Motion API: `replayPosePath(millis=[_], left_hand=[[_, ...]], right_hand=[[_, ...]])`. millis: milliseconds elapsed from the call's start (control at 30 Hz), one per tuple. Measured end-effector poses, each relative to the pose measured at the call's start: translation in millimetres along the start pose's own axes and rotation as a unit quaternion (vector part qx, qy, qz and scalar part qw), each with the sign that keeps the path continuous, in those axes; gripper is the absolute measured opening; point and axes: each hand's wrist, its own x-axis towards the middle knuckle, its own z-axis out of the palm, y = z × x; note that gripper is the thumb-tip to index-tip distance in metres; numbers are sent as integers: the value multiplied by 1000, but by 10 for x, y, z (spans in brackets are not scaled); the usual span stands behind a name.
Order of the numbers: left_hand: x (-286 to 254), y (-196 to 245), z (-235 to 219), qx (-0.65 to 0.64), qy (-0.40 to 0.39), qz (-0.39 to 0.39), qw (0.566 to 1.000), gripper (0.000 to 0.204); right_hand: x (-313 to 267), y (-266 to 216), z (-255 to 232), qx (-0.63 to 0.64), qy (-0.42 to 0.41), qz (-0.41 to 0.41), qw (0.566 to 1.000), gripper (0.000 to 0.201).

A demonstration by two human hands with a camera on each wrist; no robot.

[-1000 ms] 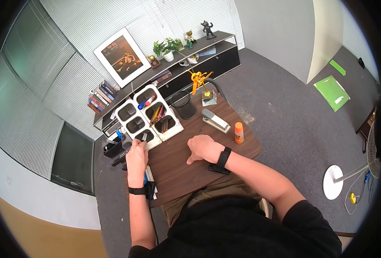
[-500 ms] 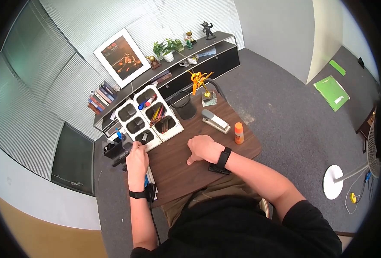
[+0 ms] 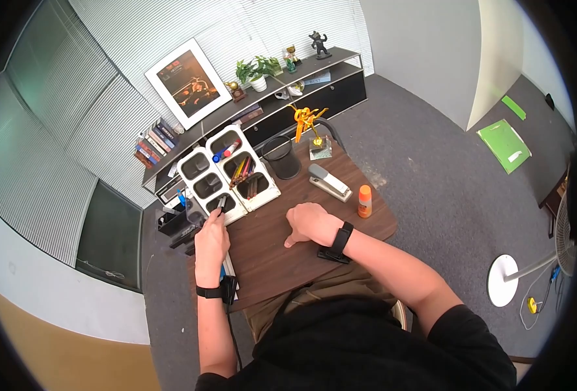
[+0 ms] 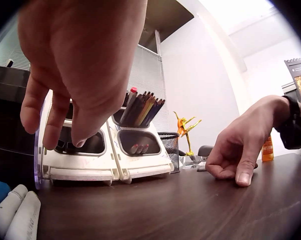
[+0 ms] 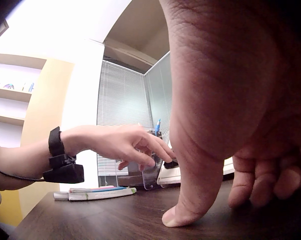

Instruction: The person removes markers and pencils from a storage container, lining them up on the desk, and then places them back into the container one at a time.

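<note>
The left hand [image 3: 211,251] reaches to the front left compartment of the white organizer [image 3: 236,214], its fingertips pinching a small dark object [image 3: 220,210] at the opening. That object also shows at the fingertips in the right wrist view [image 5: 171,164]. Beside it in the compartment is a small grey item [image 3: 222,201]. In the left wrist view, the left hand [image 4: 83,65] hides what it pinches. The right hand [image 3: 313,223] rests on the brown table [image 3: 262,251], holding nothing; its thumb points down to the tabletop and its other fingers are loosely curled [image 4: 248,142].
Colored pencils [image 3: 243,169] and markers [image 3: 232,148] stand in other compartments. Behind and right are a black mesh cup [image 3: 282,159], a golden figurine [image 3: 317,140], a stapler [image 3: 329,182] and an orange glue stick [image 3: 365,201]. White pens [image 4: 23,215] lie at the table's left edge.
The left hand drew back slightly from the compartment, then moved forward to it again, now with a dark object at its fingertips. The right hand stays in place on the table.
</note>
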Motion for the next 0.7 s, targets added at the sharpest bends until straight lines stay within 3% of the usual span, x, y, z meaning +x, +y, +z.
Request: replayPosePath(millis=[233, 333, 400, 467, 533, 700], left_hand=[[-7, 45, -54, 2, -21, -6, 1000, 28], [-55, 169, -299, -15, 33, 3, 999, 25], [-116, 304, -638, -88, -69, -116, 987, 25], [-228, 200, -629, -91, -47, -121, 987, 21], [-305, 108, -627, -105, -138, -131, 976, 16], [-385, -126, -241, -6, -179, -144, 973, 24]], right_hand=[[-12, 9, 2, -1, 6, -10, 1000, 68], [-38, 26, 35, -4, 34, -22, 999, 69], [-26, 9, 22, -6, 16, -10, 1000, 67], [8, -22, 7, -10, 1, -3, 1000, 66], [11, -6, 3, -15, 0, 1, 1000, 67], [-2, 6, 3, -2, 2, 2, 1000, 69]])
